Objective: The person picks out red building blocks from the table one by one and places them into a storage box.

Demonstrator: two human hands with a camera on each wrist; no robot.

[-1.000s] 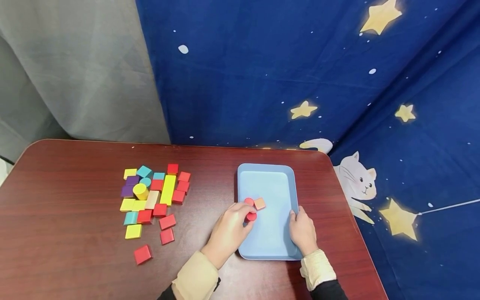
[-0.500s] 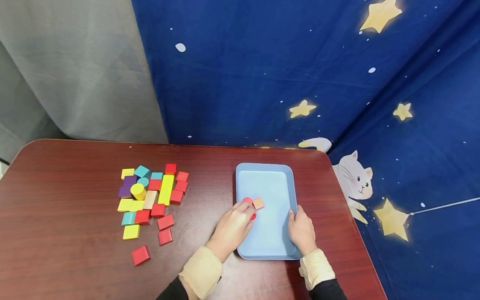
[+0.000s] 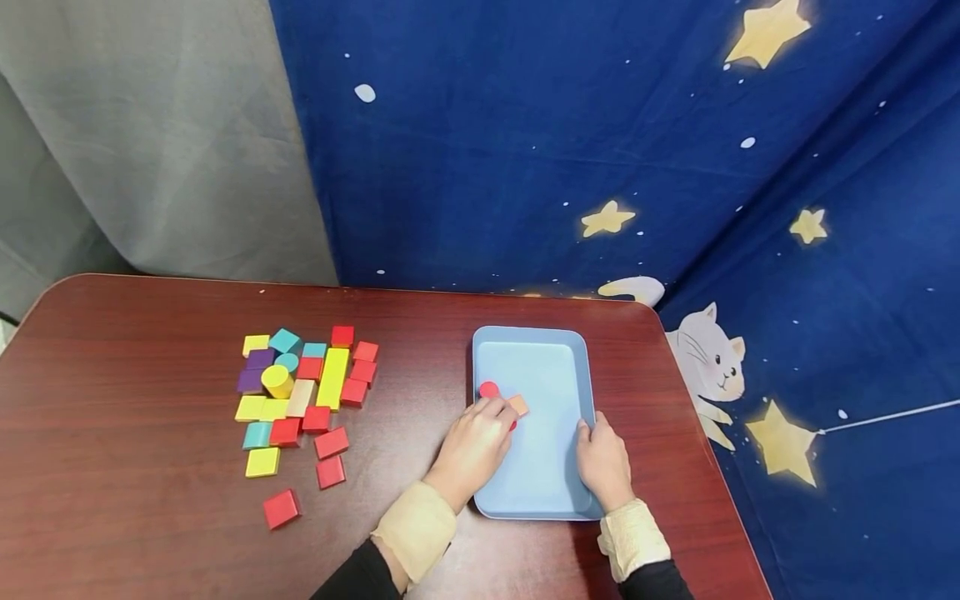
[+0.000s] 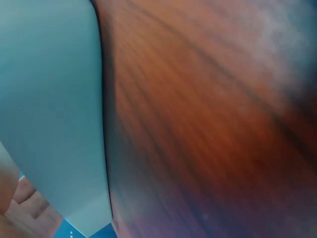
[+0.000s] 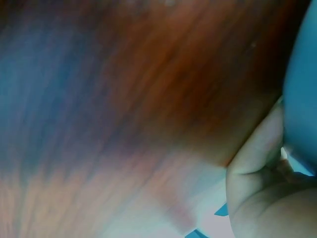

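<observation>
A blue tray [image 3: 551, 483] lies on the table, its long side running away from me. My left hand [image 3: 474, 442] reaches over its left rim, fingers bent and pinching a red round block [image 3: 513, 426] that they mostly cover. Just beyond those fingers sits a second red round block [image 3: 489, 389]. A light orange block [image 3: 518, 405] is beside the fingertips, partly hidden by them. My right hand [image 3: 604, 462] grips the tray's right rim, thumb on the inner side. In the right wrist view, that hand's fingers [image 5: 257, 144] bend against the tray's side.
Left of the tray is a cluster of wooden blocks, among them a long yellow block [image 3: 333, 379], a yellow cylinder [image 3: 277, 382] and purple blocks [image 3: 251, 381]. One red block [image 3: 282, 509] lies apart, nearer me. A blue star-patterned curtain [image 3: 465, 150] hangs behind the table [image 3: 150, 467].
My left hand has shifted slightly forward and right inside the tray. The farther red round block now sits a little farther away and to the left. My right hand stays on the rim.
</observation>
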